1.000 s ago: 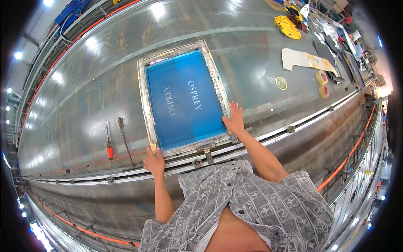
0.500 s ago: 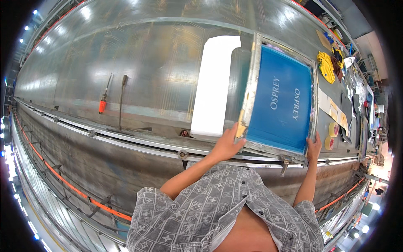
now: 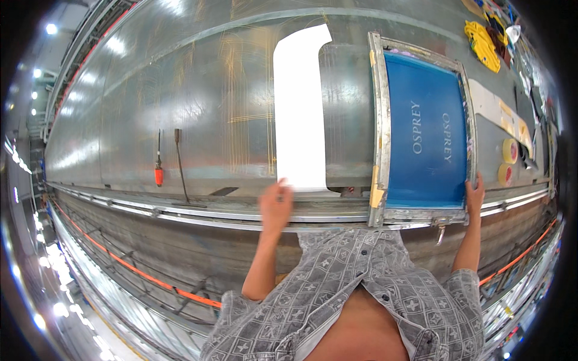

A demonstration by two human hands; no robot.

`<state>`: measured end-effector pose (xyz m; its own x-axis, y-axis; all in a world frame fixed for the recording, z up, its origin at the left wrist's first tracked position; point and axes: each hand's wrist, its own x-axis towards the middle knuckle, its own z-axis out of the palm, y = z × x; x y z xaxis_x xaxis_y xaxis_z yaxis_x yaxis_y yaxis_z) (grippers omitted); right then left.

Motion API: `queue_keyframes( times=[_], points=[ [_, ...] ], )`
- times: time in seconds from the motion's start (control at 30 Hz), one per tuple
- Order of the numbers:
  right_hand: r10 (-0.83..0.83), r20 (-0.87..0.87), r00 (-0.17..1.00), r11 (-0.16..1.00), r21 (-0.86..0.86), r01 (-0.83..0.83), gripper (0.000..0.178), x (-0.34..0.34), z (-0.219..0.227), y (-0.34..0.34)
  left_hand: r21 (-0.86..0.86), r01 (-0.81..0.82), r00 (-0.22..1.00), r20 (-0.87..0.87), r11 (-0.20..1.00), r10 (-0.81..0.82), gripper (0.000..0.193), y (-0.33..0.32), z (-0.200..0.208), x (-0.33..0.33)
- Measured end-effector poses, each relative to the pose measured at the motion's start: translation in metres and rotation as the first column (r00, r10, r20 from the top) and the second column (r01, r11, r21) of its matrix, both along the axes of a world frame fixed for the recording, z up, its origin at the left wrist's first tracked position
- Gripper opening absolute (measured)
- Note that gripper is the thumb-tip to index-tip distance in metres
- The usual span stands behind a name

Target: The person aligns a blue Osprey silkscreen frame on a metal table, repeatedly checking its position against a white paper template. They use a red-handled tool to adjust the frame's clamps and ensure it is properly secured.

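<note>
A screen-printing frame (image 3: 379, 129) with a blue mesh (image 3: 424, 132) lies on the long table, to the right of a white sheet (image 3: 299, 114). Two pale lines of lettering show on the mesh. My right hand (image 3: 475, 197) grips the frame's near right corner, fingers wrapped along its outer side. My left hand (image 3: 276, 203) is at the near left corner of the white sheet. Its fingertips are blurred and overlap the sheet's edge, so whether they pinch it cannot be told. The sheet lies flat, with a curved far end bending right.
Left of the sheet lie an orange-handled screwdriver-like tool (image 3: 159, 171) and a thin dark rod (image 3: 179, 159). Tape rolls (image 3: 509, 150), pale strips (image 3: 490, 102) and yellow cloth (image 3: 481, 45) lie right of the frame. A metal rail (image 3: 241, 223) runs along the near edge.
My left hand has let go of the frame's near left corner and moved left to the white sheet. The frame now sits straighter and farther from the sheet; my right hand stays on it.
</note>
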<state>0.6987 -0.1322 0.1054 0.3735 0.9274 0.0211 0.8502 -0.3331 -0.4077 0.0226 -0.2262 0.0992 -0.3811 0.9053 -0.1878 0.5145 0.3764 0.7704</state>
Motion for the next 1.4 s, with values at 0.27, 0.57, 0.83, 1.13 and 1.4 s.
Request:
queue_keyframes(
  times=[0.27, 0.57, 0.83, 1.13, 1.4],
  points=[
    [-0.12, 0.054, 0.991, 0.985, -0.117, 0.125, 0.065, -0.054, 0.027, 0.036, -0.042, -0.325, 0.737, -0.638, 0.945, 0.225, 0.022, -0.027, -0.017, -0.142],
    [-0.082, 0.205, 0.975, 0.992, -0.075, 0.099, 0.067, -0.057, 0.013, 0.029, -0.12, -0.342, 0.734, -0.653, 0.932, 0.186, 0.026, -0.019, -0.023, -0.159],
    [-0.063, 0.36, 0.931, 0.976, -0.171, 0.132, 0.066, -0.079, 0.013, 0.026, -0.059, -0.309, 0.747, -0.632, 0.949, 0.204, 0.02, -0.012, -0.033, -0.184],
    [0.481, 0.354, 0.802, 0.86, -0.01, -0.511, 0.037, -0.357, 0.043, 0.102, -0.078, -0.294, 0.765, -0.617, 0.953, 0.186, 0.017, 0.006, -0.046, -0.195],
    [0.866, -0.095, 0.491, 0.484, -0.089, -0.871, 0.064, -0.608, -0.022, 0.115, -0.042, -0.28, 0.741, -0.644, 0.959, 0.188, 0.013, 0.015, -0.055, -0.195]
  ],
)
